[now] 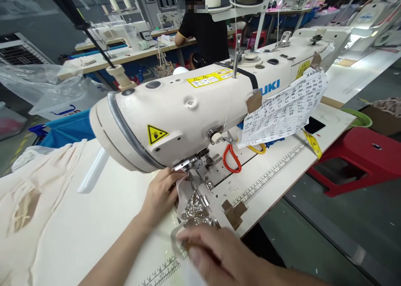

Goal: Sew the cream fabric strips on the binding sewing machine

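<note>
A white sewing machine (184, 110) fills the middle of the view. My left hand (161, 196) is close beside its needle area, fingers curled on a strip of pale fabric (185, 194). The needle tip is hidden from sight. Nearer to me, my right hand (219, 252) pinches the trailing end of this pale fabric; motion blurs the hand. Between the two hands lies a shiny, tape-covered part of the machine bed (197, 208). Orange-handled scissors (232, 159) rest on the table behind the needle area.
Handwritten sheets (282, 110) hang from the machine arm. A printed ruler scale (269, 173) runs along the table, with a yellow measuring tape (312, 144) at its edge. Cream fabric (19, 206) lies left. A red stool (360, 160) stands right. A person in black (205, 35) sits behind.
</note>
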`<state>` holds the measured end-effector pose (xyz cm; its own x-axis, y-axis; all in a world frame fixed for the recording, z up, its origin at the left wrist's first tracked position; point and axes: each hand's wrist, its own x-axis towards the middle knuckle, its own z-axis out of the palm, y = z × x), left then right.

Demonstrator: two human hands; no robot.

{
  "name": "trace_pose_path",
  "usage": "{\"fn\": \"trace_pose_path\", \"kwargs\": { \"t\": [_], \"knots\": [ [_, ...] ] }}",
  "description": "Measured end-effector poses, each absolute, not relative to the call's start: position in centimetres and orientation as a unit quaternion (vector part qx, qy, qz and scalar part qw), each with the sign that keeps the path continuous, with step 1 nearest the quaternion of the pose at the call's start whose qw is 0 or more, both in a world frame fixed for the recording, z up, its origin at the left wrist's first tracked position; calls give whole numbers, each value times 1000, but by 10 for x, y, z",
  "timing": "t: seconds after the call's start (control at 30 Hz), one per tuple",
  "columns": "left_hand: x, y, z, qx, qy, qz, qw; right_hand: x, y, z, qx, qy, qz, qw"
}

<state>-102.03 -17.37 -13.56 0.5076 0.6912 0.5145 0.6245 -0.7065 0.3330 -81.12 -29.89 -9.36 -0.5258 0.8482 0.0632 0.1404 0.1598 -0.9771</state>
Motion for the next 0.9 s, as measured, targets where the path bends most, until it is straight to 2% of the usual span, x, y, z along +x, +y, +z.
{"fn": "trace_pose_path", "kwargs": {
  "t": [0.07, 0.13, 0.27, 0.67, 0.9],
  "knots": [
    [-1020, -174, -136, 871, 369, 321, 47, -810, -292, -100, -454, -710, 390, 370],
    [-1021, -175, -136, 874, 366, 317, 37, -809, -284, -108, -508, -732, 269, 365],
    [-1021, -175, -136, 878, 366, 307, 19, -811, -271, -123, -557, -747, 137, 335],
    [-1021, -173, -139, 883, 364, 296, -15, -816, -260, -124, -561, -773, 126, 269],
    [-1019, -170, -138, 874, 391, 289, 6, -817, -261, -128, -554, -779, 105, 274]
  ]
}}
